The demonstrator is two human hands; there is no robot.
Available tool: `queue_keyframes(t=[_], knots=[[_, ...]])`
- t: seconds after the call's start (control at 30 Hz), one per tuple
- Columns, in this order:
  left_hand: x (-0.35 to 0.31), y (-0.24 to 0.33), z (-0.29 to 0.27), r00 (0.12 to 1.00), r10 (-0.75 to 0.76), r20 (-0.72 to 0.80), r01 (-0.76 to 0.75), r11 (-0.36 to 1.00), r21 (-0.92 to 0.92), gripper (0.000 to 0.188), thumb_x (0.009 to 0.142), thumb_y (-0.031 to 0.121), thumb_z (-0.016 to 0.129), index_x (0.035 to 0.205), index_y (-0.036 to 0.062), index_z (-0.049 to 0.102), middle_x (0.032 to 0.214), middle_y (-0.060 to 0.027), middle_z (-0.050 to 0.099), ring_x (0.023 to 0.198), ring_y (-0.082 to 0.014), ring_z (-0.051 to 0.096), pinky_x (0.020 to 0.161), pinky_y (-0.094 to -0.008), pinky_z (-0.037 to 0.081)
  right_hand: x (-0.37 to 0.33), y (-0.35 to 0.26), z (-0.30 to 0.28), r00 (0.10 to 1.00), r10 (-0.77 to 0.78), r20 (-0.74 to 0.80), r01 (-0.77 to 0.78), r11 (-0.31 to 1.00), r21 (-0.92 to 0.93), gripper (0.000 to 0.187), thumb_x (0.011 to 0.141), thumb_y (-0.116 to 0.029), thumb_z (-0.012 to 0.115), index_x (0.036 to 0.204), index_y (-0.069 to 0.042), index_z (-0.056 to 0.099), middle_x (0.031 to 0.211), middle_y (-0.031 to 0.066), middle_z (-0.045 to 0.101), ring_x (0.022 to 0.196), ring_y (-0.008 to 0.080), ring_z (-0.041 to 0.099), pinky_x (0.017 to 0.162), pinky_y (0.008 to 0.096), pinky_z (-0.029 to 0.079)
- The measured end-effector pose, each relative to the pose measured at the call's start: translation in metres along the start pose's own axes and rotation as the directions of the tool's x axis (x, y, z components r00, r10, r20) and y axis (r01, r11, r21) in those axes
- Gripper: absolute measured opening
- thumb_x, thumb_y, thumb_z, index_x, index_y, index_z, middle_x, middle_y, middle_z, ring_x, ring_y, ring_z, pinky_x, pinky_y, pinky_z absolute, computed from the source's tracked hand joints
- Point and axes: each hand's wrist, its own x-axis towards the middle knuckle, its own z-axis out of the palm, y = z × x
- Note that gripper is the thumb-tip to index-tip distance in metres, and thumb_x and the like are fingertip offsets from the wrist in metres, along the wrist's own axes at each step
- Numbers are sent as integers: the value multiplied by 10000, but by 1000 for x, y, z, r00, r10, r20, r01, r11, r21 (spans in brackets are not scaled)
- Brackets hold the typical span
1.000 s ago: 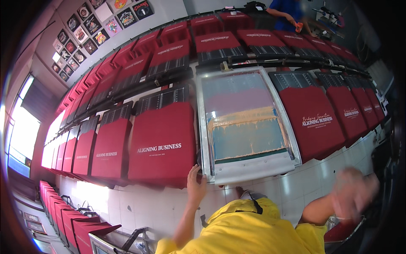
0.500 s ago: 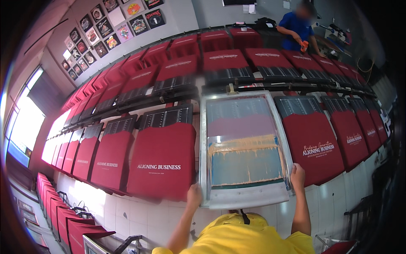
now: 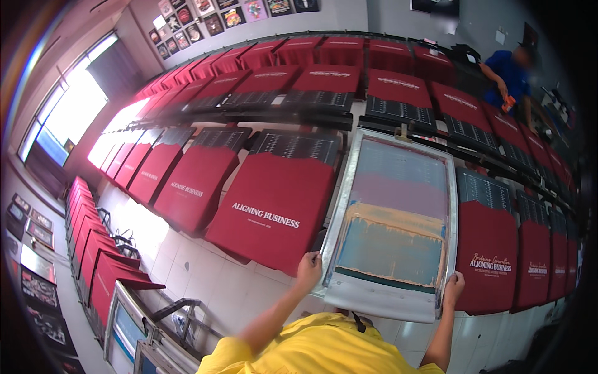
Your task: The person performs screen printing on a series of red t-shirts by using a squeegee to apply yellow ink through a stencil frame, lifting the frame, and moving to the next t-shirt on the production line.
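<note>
Nearest of all, below both hands, was the yellow shirt (image 3: pixel 305 346) of the person whose bare forearms reached up to the work. The left hand (image 3: pixel 309 270) was mostly closed, its fingers curled on the near left edge of a framed screen (image 3: pixel 393 248); the right hand (image 3: pixel 455 287) was curled likewise on the near right edge, so the screen lay between the two and ran away from them. Between the hands, at the screen's near end, sat a pale metal bar (image 3: pixel 381 298) with a dark green strip (image 3: pixel 385 279) along its far side. Just beyond them the blue-grey mesh carried a tan smear of ink (image 3: pixel 393 219) (thickest along a ridge across the middle), and farther up, cloth and board showed dimly through it. A red garment (image 3: pixel 277 187) with white lettering lay left of the left hand, stretched over a black board (image 3: pixel 298 146); another red garment (image 3: pixel 488 252) lay just right of the right hand. Well beyond both hands ran more rows of red garments (image 3: pixel 268 81). Farther off, beyond the right hand, a co-worker in blue (image 3: pixel 506 67) held an orange tool (image 3: pixel 507 104). Beyond the left hand, pictures (image 3: pixel 234 17) covered the far wall.
</note>
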Motion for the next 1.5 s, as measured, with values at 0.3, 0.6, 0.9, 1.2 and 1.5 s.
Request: queue_keyframes(t=[0.3, 0.6, 0.9, 1.2, 1.5], knots=[[11, -6, -60, 999, -9, 40, 13, 996, -90, 281, 965, 191, 578, 1098, -37, 676, 915, -162, 670, 829, -223, 644, 771, -330, 497, -41, -37, -4, 997, 40, -63, -34, 995, 93, 240, 913, -72, 506, 1062, 74, 625, 980, 176, 665, 925, 272, 629, 878, 367, 467], [82, -94, -220, 1000, 28, -11, -29, 997, -76, 284, 964, 158, 560, 1090, -66, 679, 923, -148, 695, 850, -186, 641, 795, -316, 489, -163, -167, 108, 994, 78, -71, -59, 969, 240, 224, 899, -57, 514, 1061, 58, 617, 984, 143, 649, 941, 230, 610, 877, 338, 470], [156, -182, -352, 996, 76, -43, -74, 996, 54, 261, 951, 159, 570, 1014, -68, 684, 942, -240, 685, 867, -321, 673, 780, -368, 496, -253, -269, 215, 996, 86, 32, -91, 963, 255, 312, 865, -32, 520, 1117, 91, 659, 1012, 213, 703, 971, 284, 669, 904, 353, 487], [207, -198, -373, 999, 35, 35, -36, 999, 23, 275, 940, 166, 549, 1000, -64, 686, 821, -234, 686, 789, -297, 690, 739, -382, 501, -254, -311, 252, 1000, 20, -13, -18, 984, 179, 311, 865, -52, 529, 1109, 81, 668, 1043, 256, 695, 1000, 353, 670, 907, 383, 500], [231, -189, -373, 995, 30, 92, -34, 998, 44, 311, 931, 181, 563, 1046, -82, 683, 890, -232, 712, 855, -305, 703, 772, -365, 506, -240, -318, 270, 998, 61, -19, -56, 980, 193, 328, 857, -41, 520, 1121, 93, 660, 1061, 265, 692, 1036, 360, 666, 928, 384, 499]])
